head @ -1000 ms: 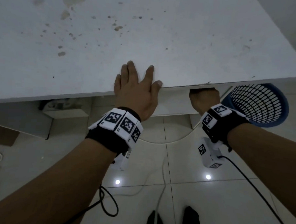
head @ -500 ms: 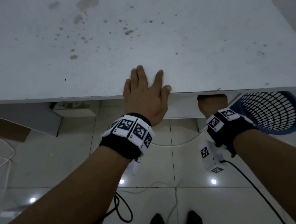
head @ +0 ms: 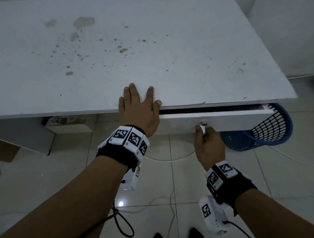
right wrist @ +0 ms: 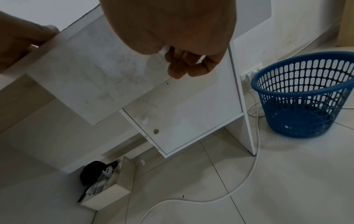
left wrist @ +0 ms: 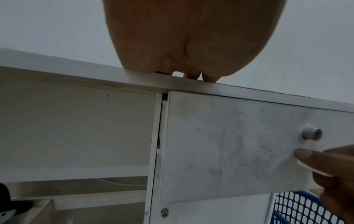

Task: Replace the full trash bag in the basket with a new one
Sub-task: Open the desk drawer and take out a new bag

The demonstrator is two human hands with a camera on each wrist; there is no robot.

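At the desk's front edge, seen from the head, the left hand [head: 139, 108] lies flat while the right hand [head: 208, 143] pinches the drawer's white pull [head: 202, 129], drawer [head: 216, 118] barely ajar. Both wrist views show the blue basket [right wrist: 304, 94] bagless beside the desk's right end; fetching a new bag seems underway, needing a further pull.

No readable text anywhere; the wrist bands [head: 128, 138] bear only black-and-white square marker patterns
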